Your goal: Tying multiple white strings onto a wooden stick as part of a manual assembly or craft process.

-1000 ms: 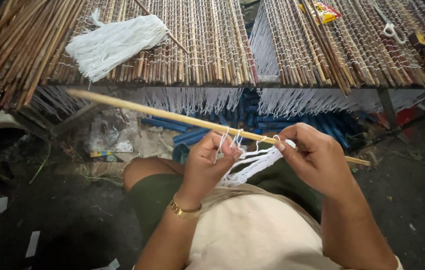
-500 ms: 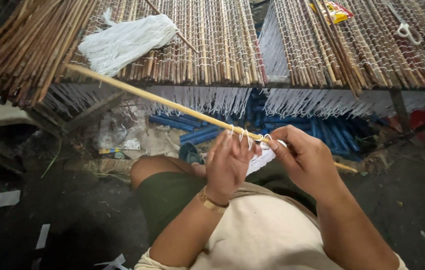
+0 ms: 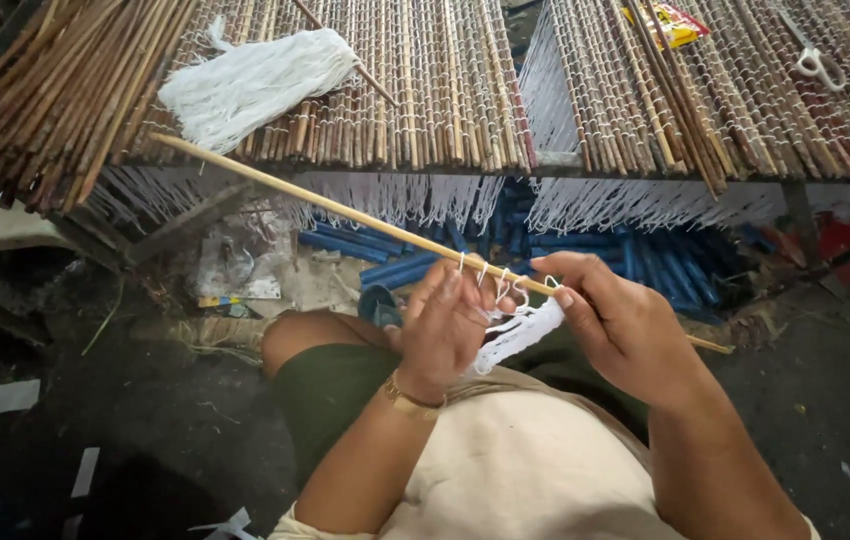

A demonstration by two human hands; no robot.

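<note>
A long thin bamboo stick (image 3: 345, 212) runs diagonally from upper left down to my lap. My right hand (image 3: 620, 325) pinches the stick near its lower end. My left hand (image 3: 445, 325), with a gold bracelet on the wrist, holds white threads (image 3: 515, 332) that are looped around the stick and hang between both hands. A few white loops sit on the stick just above my left fingers.
Ahead stand two mats of bamboo sticks bound with white thread (image 3: 415, 90), (image 3: 705, 100), their fringes hanging down. A bundle of white thread (image 3: 245, 85) lies on the left mat; scissors (image 3: 820, 65) and a yellow packet (image 3: 665, 25) lie on the right. Blue tubes (image 3: 565, 250) sit below.
The view has shifted slightly. My hands stay on the stick, the left fingers moving the white threads around it; the stick's angle is almost the same.
</note>
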